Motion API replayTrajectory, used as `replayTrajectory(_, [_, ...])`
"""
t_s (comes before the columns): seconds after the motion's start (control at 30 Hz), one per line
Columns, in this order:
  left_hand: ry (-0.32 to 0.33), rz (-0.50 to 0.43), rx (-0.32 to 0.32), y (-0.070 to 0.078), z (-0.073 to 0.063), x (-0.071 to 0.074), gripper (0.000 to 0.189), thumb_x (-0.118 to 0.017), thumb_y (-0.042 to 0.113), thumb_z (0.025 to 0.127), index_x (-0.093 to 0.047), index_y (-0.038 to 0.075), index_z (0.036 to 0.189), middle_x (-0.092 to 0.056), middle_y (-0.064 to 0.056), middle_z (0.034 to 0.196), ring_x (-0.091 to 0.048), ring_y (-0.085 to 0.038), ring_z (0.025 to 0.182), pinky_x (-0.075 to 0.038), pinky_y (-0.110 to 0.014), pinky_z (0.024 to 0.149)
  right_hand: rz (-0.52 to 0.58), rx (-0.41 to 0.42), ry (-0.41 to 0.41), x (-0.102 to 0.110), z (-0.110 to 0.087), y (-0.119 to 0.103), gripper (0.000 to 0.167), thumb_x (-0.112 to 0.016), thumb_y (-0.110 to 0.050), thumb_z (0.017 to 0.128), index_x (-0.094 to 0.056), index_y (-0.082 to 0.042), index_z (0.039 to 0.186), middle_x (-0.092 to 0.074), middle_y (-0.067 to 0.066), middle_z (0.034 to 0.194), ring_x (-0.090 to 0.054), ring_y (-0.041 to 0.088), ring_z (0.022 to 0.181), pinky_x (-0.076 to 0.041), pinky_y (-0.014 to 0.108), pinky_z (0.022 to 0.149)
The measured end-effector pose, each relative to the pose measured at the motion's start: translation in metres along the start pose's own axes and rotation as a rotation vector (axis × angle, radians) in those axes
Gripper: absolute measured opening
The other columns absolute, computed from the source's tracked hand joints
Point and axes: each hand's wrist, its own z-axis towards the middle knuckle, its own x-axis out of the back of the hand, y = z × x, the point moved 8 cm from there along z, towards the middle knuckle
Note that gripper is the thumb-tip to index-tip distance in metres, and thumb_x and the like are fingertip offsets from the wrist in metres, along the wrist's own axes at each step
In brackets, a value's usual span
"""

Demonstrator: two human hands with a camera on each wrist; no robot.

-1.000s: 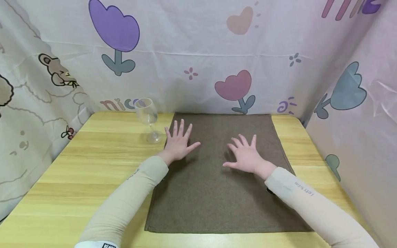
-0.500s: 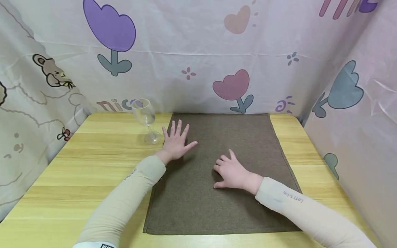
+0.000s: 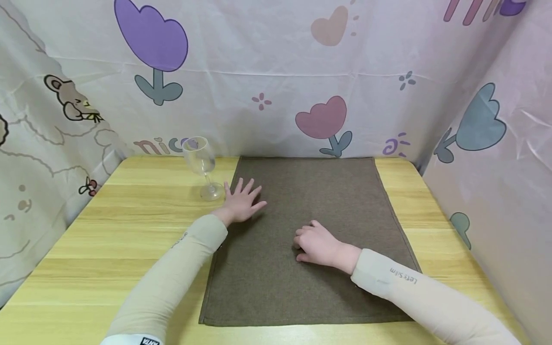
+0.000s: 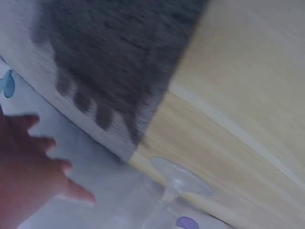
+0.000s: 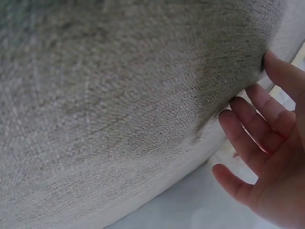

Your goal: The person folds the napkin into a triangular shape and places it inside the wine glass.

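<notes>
A dark brown cloth (image 3: 276,287) lies flat on the wooden table, its hemmed edges showing. Over its left part my left hand (image 3: 242,205) is spread with fingers apart, holding nothing. The left wrist view shows the shadow of those fingers on the cloth. Just left of that hand a clear stemmed wine glass (image 3: 207,165) stands upright on the wood, close to the cloth's edge. Near the cloth's middle my right hand (image 3: 320,247) is low, palm down, with fingers loosely bent. In the right wrist view its fingertips (image 5: 228,119) are right at the cloth, and nothing shows in the palm.
The wooden tabletop (image 3: 108,268) shows on both sides of the cloth and in front of it. A printed curtain (image 3: 241,57) with tulips hangs along the table's back edge, and more of it encloses the left and right sides.
My right hand has come toward the front left and lower, its spread fingers now bending inward. My left hand has drawn slightly nearer, still spread. The glass and cloth stay in place.
</notes>
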Motion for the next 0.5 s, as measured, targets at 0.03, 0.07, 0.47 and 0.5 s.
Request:
replayTrajectory(0.03, [-0.026,0.002,-0.006,-0.002,0.000,-0.003,0.061,-0.034,0.049,0.098,-0.029,0.014,0.148,-0.014,-0.015,0.157,-0.004,-0.043,0.143,0.005,-0.072,0.104,-0.004,0.005,0.005,-0.001,0.000,0.000,0.018,-0.076,-0.033,0.074,-0.067,-0.018,0.077,-0.057,-0.007,0.073,-0.058,0.012,0.075,-0.038,0.033,0.076])
replayTrajectory(0.07, [-0.046,0.001,-0.009,-0.005,-0.001,-0.005,0.059,-0.033,0.048,0.099,-0.030,0.014,0.147,-0.015,-0.015,0.156,-0.004,-0.044,0.142,0.004,-0.072,0.104,-0.010,0.012,0.010,-0.001,0.001,-0.001,0.017,-0.076,-0.032,0.074,-0.067,-0.018,0.077,-0.057,-0.007,0.073,-0.058,0.012,0.075,-0.038,0.033,0.076])
replayTrajectory(0.47, [-0.077,-0.006,-0.006,-0.017,-0.001,-0.007,0.056,-0.030,0.045,0.100,-0.033,0.014,0.146,-0.017,-0.016,0.155,-0.006,-0.045,0.142,0.002,-0.072,0.104,0.022,0.090,0.126,0.007,0.001,0.004,0.014,-0.074,-0.014,0.071,-0.060,-0.018,0.067,-0.059,-0.007,0.068,-0.058,0.012,0.070,-0.039,0.034,0.075])
replayTrajectory(0.5, [-0.076,-0.010,-0.004,-0.017,-0.001,-0.007,0.056,-0.030,0.046,0.100,-0.033,0.014,0.146,-0.017,-0.016,0.155,-0.006,-0.045,0.142,0.002,-0.072,0.104,0.041,0.089,0.138,0.008,0.001,0.004,0.015,-0.073,-0.011,0.071,-0.059,-0.017,0.068,-0.059,-0.006,0.068,-0.057,0.012,0.069,-0.039,0.034,0.075])
